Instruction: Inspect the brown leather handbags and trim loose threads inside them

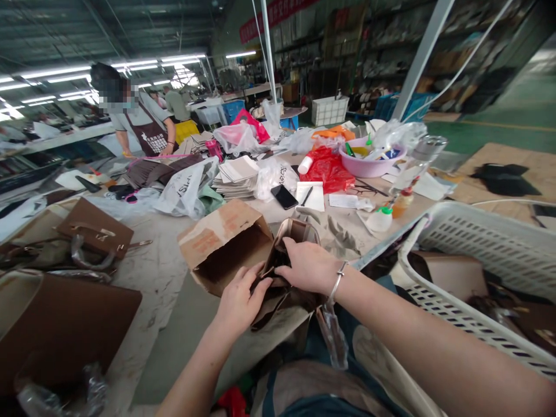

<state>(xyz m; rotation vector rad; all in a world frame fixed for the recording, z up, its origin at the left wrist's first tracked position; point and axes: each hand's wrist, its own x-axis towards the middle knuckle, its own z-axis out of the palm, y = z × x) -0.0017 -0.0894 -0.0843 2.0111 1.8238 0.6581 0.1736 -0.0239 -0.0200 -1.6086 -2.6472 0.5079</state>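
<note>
A brown handbag [270,310] lies at the table's near edge, its dark opening turned towards me. My left hand [241,298] has its thumb and fingers closed on the near side of the opening. At the upper rim, my right hand [309,265] grips the bag, with some fingertips hidden inside the folds. A bracelet circles my right wrist, and a plastic-wrapped strap [333,336] hangs below it. Touching the bag on the left is an open brown cardboard form [226,223] with a worn, taped top. A grey-green sheet [174,341] lies underneath.
Brown handbags [73,324] stand on the left. Behind are a phone [284,197], a notepad with a pen [317,202], stacked grey pieces [236,174] and a purple basin [373,165]. A white basket [486,223] holding bags stands right. Across the table a co-worker [145,124] handles material.
</note>
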